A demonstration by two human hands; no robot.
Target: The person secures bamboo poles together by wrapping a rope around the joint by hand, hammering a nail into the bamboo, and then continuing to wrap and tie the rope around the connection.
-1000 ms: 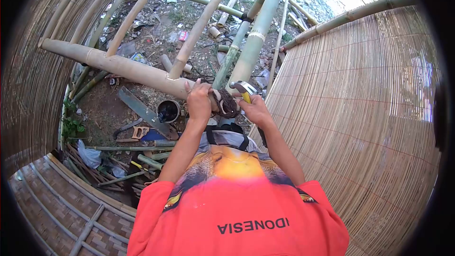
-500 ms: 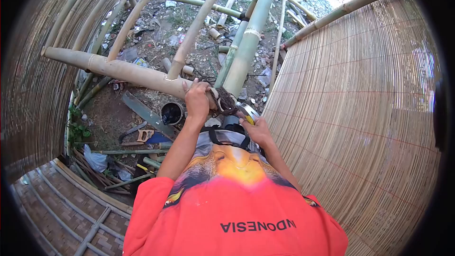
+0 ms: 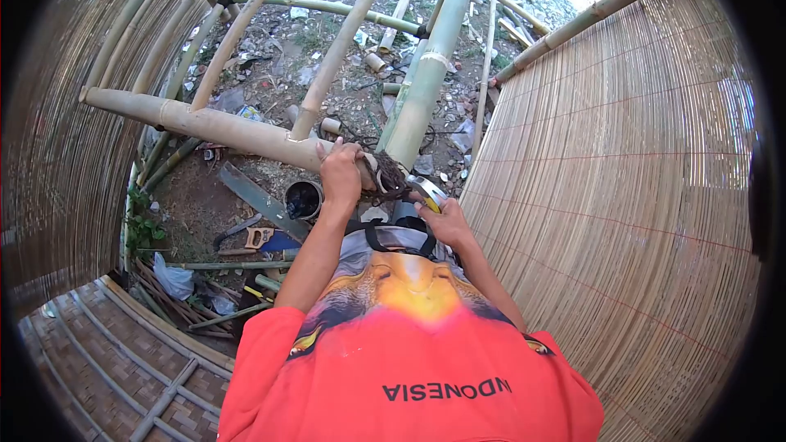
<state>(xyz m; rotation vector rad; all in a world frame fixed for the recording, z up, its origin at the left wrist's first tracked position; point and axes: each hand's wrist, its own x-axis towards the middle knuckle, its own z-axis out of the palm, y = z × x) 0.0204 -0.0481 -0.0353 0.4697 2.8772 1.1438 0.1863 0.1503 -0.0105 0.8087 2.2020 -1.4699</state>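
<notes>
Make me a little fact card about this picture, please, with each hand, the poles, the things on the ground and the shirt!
Left hand: the left hand is on the tan bamboo pole, near the dark binding
Right hand: the right hand holds a hammer with a yellow handle
Other pole: a thick green pole beyond the binding
Ground: a saw and a bucket with dark contents
Shirt: red shirt, reading INDONESIA, upside down here

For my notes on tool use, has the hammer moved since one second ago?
Yes. Judged against the dark lashing, the hammer in the right hand has come lower in the view, toward the red shirt.
</notes>
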